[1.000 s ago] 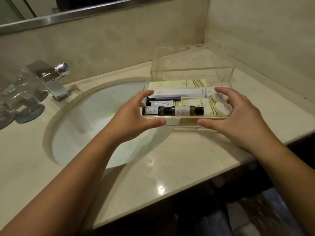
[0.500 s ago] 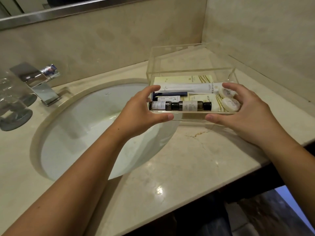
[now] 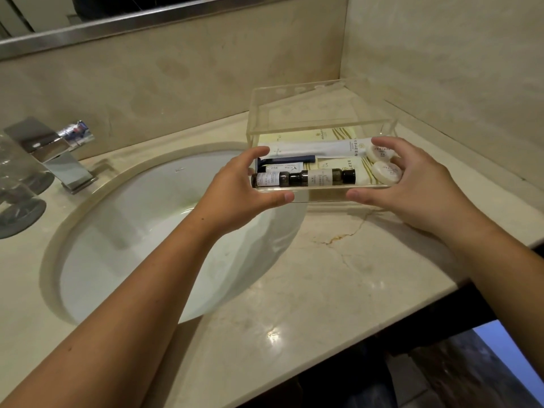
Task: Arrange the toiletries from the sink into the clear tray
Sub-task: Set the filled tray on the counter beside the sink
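Between your left hand (image 3: 235, 187) and right hand (image 3: 418, 187), each curled round an end, the clear tray (image 3: 321, 195) is level, probably keeping its toiletries (image 3: 306, 178) orderly.

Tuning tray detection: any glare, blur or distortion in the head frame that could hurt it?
Head view: warm, dim light; a specular spot on the marble counter; the clear tray shows mostly by its edges; labels on the small bottles are too soft to read; the drinking glasses at the left edge smear.
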A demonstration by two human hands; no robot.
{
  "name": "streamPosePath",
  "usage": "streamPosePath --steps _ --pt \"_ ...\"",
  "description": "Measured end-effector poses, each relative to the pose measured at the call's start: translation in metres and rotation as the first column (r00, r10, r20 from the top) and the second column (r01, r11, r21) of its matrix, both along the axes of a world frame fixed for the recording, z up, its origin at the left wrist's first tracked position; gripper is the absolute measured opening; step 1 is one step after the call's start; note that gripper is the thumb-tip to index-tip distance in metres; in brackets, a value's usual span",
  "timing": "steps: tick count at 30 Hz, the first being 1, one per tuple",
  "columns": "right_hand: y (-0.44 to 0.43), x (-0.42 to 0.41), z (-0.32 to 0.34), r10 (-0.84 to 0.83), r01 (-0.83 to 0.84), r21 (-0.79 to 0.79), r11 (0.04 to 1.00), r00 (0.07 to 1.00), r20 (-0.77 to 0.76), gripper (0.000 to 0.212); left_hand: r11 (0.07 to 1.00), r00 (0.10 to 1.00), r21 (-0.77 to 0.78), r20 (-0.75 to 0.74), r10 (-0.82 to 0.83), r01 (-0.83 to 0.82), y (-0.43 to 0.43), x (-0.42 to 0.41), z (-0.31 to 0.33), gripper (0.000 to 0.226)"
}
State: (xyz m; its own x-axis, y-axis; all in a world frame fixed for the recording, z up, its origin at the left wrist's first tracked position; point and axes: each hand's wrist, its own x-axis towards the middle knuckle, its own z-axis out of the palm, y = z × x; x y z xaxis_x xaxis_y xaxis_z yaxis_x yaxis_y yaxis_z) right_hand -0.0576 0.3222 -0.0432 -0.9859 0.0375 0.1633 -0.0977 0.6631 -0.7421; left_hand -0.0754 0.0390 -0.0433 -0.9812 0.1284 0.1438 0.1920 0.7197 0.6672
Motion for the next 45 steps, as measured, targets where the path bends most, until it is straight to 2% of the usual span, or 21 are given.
streamPosePath --steps 5,10,15,18,21,26,31,34,37,41,45 --pt "0.008 -0.022 0.004 0.024 -0.025 0.04 0.999 0.999 0.029 0.103 0.999 0.999 -0.025 -0.013 0.034 -0.034 0.008 -0.011 0.001 0.094" --pt "0.012 -0.038 0.004 0.006 0.004 0.112 0.994 0.996 -0.087 0.087 0.995 0.993 -0.032 -0.074 0.095 -0.097 0.018 -0.024 -0.001 0.089" --pt "0.0 -0.046 -0.003 -0.018 0.038 0.154 0.987 0.992 -0.128 0.066 0.992 0.978 -0.002 -0.169 0.125 -0.127 0.018 -0.032 -0.005 0.065" --pt "-0.005 -0.05 -0.006 -0.059 0.079 0.111 0.991 0.984 -0.17 0.06 0.987 0.963 -0.012 -0.223 0.152 -0.159 0.019 -0.037 -0.009 0.051" --pt "-0.008 -0.056 -0.006 -0.075 0.106 0.147 0.983 0.976 -0.203 0.062 0.981 0.946 -0.056 -0.28 0.162 -0.184 0.022 -0.045 -0.011 0.049" --pt "-0.009 -0.062 -0.006 -0.11 0.138 0.172 0.975 0.98 -0.168 0.079 0.985 0.973 -0.094 -0.198 0.122 -0.143 0.017 -0.058 -0.006 0.067" --pt "-0.003 -0.049 -0.013 -0.127 0.192 0.249 0.949 0.958 -0.255 0.061 0.987 0.98 -0.105 -0.168 0.102 -0.121 0.013 -0.059 -0.011 0.07" --pt "0.0 -0.041 -0.017 -0.084 0.16 0.305 0.939 0.965 -0.248 0.062 0.988 0.981 -0.103 -0.168 0.096 -0.114 0.014 -0.059 -0.011 0.068" --pt "0.001 -0.036 -0.021 -0.048 0.126 0.328 0.936 0.97 -0.238 0.065 0.988 0.983 -0.118 -0.166 0.077 -0.097 0.015 -0.056 -0.01 0.06" --pt "0.004 -0.032 -0.024 -0.022 0.097 0.312 0.945 0.971 -0.237 0.063 0.988 0.984 -0.125 -0.165 0.073 -0.094 0.013 -0.048 -0.013 0.032" --pt "0.003 -0.029 -0.024 -0.018 0.09 0.333 0.939 0.976 -0.215 0.063 0.993 0.975 -0.069 -0.211 0.075 -0.091 0.013 -0.039 -0.02 0.026"
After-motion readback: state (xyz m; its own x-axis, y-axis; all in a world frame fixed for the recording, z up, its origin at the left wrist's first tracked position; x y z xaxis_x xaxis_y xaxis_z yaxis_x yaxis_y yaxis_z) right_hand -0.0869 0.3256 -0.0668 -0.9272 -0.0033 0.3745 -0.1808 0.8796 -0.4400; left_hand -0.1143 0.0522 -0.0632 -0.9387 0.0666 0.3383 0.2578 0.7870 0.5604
